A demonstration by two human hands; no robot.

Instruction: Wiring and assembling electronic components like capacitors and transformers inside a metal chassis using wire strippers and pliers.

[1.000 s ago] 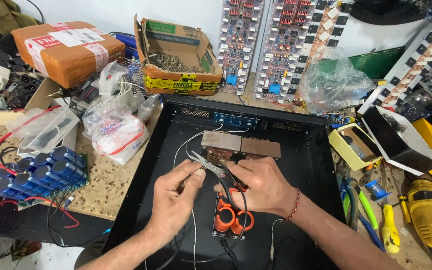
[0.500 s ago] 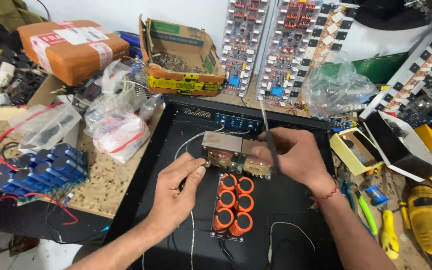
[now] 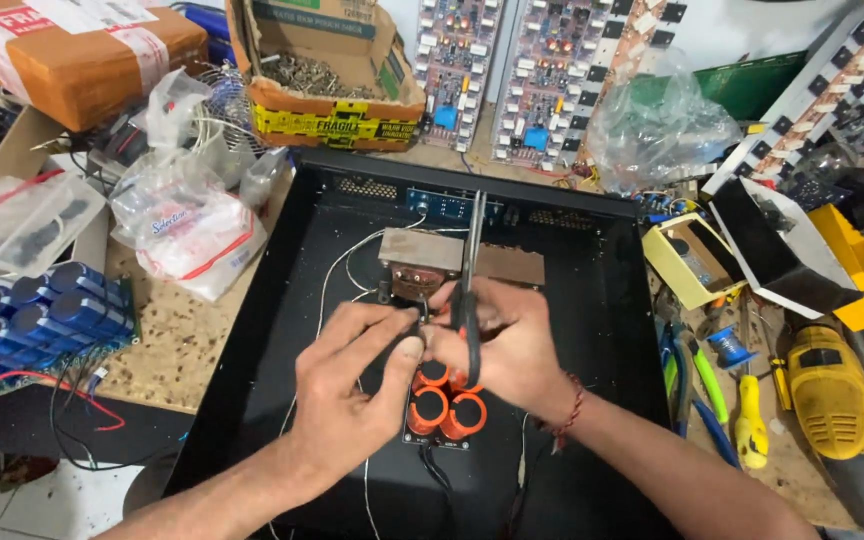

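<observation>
A black metal chassis (image 3: pixel 602 330) lies open on the bench. Inside it sit a transformer under a metal plate (image 3: pixel 422 250) and a cluster of orange capacitors (image 3: pixel 447 408). My right hand (image 3: pixel 512 350) is closed on a pair of scissors (image 3: pixel 472 250) whose blades point up over the transformer. My left hand (image 3: pixel 357 385) pinches a thin wire (image 3: pixel 418 322) between thumb and finger, right against the right hand, just above the capacitors. Thin white wires (image 3: pixel 327 285) trail across the chassis floor.
A cardboard box of screws (image 3: pixel 327 85) and green circuit boards (image 3: pixel 552 70) stand behind the chassis. Plastic bags (image 3: pixel 197 225) and a blue capacitor bank (image 3: pixel 42 310) lie to the left. On the right are a yellow box (image 3: pixel 687 262), screwdrivers (image 3: pixel 749 425) and a yellow drill (image 3: pixel 832 400).
My right hand rose to the transformer, then came back down beside the left hand. The scissors now stand upright. The left hand stayed pinched on the wire.
</observation>
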